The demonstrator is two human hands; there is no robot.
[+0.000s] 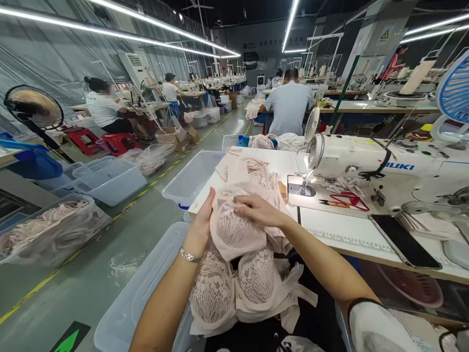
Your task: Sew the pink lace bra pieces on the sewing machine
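Note:
A pale pink lace bra [238,227] is held up in front of me, its cup facing me. My left hand [203,219] grips it along its left edge, with the fingers hidden behind the fabric. Across the top of the cup, my right hand [258,210] has its fingers curled on the lace and pinches the cloth. Below, another lace bra [255,278] with two moulded cups lies across my lap, its straps and wings trailing right. More pale pink bra pieces [256,168] are heaped on the table edge behind my hands.
At right stands a white sewing machine [359,159], with orange-handled snips [335,203] and a phone [405,242] on the table [330,225]. A clear plastic bin [141,288] is at my left and another bin [190,178] stands beyond it. Co-workers sit farther off.

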